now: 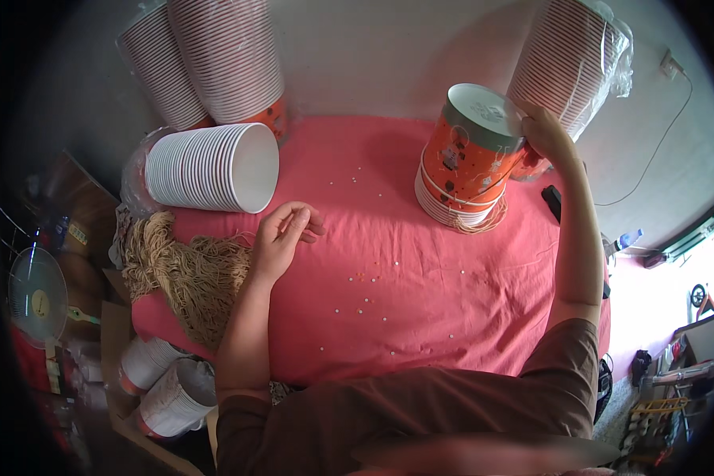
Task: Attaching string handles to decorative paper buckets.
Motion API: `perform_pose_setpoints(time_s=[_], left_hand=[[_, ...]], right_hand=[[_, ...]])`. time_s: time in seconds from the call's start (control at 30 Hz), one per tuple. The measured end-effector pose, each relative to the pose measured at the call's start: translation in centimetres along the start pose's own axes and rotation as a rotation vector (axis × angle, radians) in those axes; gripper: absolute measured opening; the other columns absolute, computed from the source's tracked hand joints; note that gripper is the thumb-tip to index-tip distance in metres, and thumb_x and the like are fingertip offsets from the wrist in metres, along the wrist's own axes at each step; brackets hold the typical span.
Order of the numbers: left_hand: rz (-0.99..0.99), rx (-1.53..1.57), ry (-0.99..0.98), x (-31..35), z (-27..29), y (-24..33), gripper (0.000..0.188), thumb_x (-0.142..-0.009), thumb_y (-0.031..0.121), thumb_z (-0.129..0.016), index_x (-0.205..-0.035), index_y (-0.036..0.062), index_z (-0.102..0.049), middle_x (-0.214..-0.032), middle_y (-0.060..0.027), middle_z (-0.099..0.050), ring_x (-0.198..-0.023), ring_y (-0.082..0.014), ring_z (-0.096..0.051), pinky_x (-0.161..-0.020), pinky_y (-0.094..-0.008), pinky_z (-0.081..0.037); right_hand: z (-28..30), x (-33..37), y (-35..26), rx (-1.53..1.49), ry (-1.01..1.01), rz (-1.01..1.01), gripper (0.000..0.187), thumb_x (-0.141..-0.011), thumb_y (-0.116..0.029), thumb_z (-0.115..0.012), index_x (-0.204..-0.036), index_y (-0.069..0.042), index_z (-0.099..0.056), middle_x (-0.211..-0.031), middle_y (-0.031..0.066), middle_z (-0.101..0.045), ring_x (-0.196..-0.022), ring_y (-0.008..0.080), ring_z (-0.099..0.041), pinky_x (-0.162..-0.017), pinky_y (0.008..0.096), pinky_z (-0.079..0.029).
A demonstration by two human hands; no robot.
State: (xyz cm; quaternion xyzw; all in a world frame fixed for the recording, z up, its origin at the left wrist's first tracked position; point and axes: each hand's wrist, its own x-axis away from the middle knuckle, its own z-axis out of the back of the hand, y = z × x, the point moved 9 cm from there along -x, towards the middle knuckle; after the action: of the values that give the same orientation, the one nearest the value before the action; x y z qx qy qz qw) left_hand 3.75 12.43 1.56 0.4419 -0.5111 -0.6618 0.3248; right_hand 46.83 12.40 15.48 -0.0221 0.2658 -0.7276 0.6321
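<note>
On the right of the table stands a short stack of orange paper buckets [468, 163], upside down, the top one with a grey-green band and a pale base. Cord handles [477, 222] hang in loops around the lower rims. My right hand [541, 133] is closed on the far right edge of the top bucket; its fingertips are partly hidden. My left hand [287, 230] hovers over the table with loosely curled fingers, the thumb apart, and nothing visible in it. It is nearest to a nested stack of white-rimmed buckets [206, 168] lying on its side and a bundle of beige cords [186, 274].
Tall wrapped bucket stacks stand at the back left [226, 59] and back right [570, 63]. Small white and orange bits dot the pink cloth [420, 317]. More buckets [176, 397] sit in a cardboard box at lower left. A dark object [551, 204] lies at the right edge.
</note>
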Motion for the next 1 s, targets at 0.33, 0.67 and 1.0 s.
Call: perform_pose_setpoints(time_s=[0.33, 0.67, 1.0], left_hand=[[-0.003, -0.036, -0.025, -0.3, -0.5, -0.1, 0.025, -0.104, 0.023, -0.053, -0.104, 0.0002, -0.063, -0.094, -0.0061, -0.069, -0.085, -0.0143, -0.069, -0.073, -0.0271, -0.055], [-0.158, -0.249, 0.334, 0.2, 5.5, 1.6, 0.017, -0.101, 0.015, -0.059, -0.108, -0.0002, -0.063, -0.094, -0.0007, -0.064, -0.081, -0.0046, -0.056, -0.069, -0.0206, -0.047], [-0.323, -0.742, 0.825, 2.3, 12.6, 4.5, 0.018, -0.087, 0.008, -0.071, -0.102, 0.0011, -0.063, -0.090, -0.0058, -0.062, -0.073, -0.0151, -0.058, -0.064, -0.0285, -0.050]], right_hand=[[-1.3, 2.3, -0.7, -0.020, 0.015, 0.068, 0.033, -0.091, -0.014, -0.040, -0.118, -0.004, -0.056, -0.084, 0.0279, -0.066, -0.074, 0.0418, -0.068, -0.070, 0.0495, -0.052], [-1.8, 1.9, -0.3, 0.005, -0.118, -0.039, 0.034, -0.098, -0.026, -0.042, -0.118, -0.004, -0.057, -0.075, 0.0186, -0.066, -0.055, 0.0307, -0.067, -0.049, 0.0420, -0.052], [-1.6, 7.8, -17.0, 0.281, 0.597, 0.705, 0.020, -0.084, -0.018, -0.069, -0.101, -0.009, -0.064, -0.087, 0.0098, -0.061, -0.079, 0.0284, -0.064, -0.062, 0.0424, -0.053]])
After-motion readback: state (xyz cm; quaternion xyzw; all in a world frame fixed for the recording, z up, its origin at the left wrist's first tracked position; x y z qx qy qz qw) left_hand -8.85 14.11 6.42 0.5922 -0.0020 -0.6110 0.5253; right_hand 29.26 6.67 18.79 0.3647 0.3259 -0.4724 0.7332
